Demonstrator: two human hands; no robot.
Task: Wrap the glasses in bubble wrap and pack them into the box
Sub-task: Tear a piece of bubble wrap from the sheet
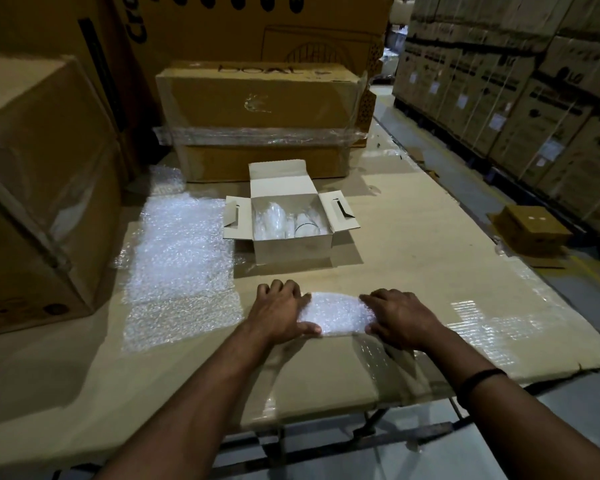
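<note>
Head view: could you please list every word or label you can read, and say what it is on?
"Cro", cut off, on the tall brown carton behind.
"LG", apparently, on the stacked brown cartons, right.
Faint print atop the film-wrapped brown box: too blurred.
White labels on those stacks: too small.

The small open box (293, 252) is plain white inside and out, with a dark slot in each side flap. The glasses (306, 227) in it are clear and colourless. Left of the box, the bubble wrap sheets (184, 251) are translucent white, dotted all over with small glinting bubbles. The bubble-wrapped bundle (336, 313), nearer than the box, has the same pattern. The cardboard surface (413, 244) under the box is plain tan. Behind the box, a brown carton (257, 102) carries a shiny clear film band. Nearer and right of the box, a wristband (482, 377) is black.
</note>
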